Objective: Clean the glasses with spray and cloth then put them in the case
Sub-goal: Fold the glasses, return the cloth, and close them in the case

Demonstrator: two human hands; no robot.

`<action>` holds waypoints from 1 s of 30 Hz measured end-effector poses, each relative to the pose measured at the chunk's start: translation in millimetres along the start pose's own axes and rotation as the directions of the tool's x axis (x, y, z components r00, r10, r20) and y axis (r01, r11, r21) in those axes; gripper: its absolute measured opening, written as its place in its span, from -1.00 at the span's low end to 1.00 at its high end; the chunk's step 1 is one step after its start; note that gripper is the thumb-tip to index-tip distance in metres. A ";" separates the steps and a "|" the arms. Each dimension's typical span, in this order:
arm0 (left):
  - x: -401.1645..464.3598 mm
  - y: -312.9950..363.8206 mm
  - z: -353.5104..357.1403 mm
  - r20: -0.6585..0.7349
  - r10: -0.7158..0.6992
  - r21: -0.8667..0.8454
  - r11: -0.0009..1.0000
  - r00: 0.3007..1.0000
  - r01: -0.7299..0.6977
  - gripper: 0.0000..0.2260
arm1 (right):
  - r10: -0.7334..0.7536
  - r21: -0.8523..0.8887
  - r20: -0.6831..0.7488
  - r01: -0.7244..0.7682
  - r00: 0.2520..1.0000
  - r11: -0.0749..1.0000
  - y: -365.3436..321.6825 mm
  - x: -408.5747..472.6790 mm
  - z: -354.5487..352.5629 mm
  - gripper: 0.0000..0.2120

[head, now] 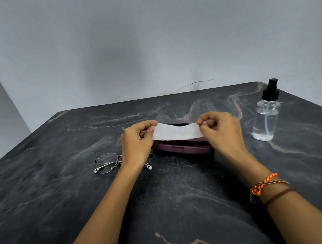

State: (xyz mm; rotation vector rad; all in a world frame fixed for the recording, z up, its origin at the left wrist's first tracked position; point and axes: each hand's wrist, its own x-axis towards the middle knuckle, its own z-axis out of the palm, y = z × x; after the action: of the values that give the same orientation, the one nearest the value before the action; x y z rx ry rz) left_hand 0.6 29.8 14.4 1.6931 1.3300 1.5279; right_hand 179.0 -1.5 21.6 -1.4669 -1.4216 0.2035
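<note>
Cloth step: my left hand (138, 141) and right hand (218, 127) pinch the white rectangular cloth (177, 133) taut over the plum hard case (183, 146) — next, I judge, wire-framed glasses (109, 163) and clear spray bottle (265, 119).

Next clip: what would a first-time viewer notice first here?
Mid-table, the left hand and right hand pinch a white cloth stretched between them above a maroon case. The glasses lie on the dark marble table beside the left wrist, and a clear spray bottle stands far right.

No text, label, brand or number can be read anywhere.
</note>
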 end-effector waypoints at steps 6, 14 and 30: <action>0.1 -0.7 -0.9 -0.007 0.038 0.119 0.992 0.999 -0.037 -0.84 | 0.076 -0.085 0.111 -0.066 0.991 0.994 0.5 2.7 -7.4 -0.85; -1.0 3.1 -1.5 0.073 0.018 0.239 0.971 0.997 -0.035 -0.85 | 0.131 -0.227 0.162 -0.092 0.978 0.970 -3.7 0.8 -12.2 -0.86; -6.8 7.7 -2.3 0.216 0.027 0.470 0.873 0.976 -0.128 -0.83 | 0.179 -0.266 0.184 -0.126 0.967 0.956 1.4 2.4 -14.2 -0.78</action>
State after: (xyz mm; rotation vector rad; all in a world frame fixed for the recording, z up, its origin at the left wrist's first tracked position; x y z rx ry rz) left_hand 1.7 20.2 18.6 2.1620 1.6403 1.0723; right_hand 190.7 -6.8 28.1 -1.8117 -1.5426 0.2872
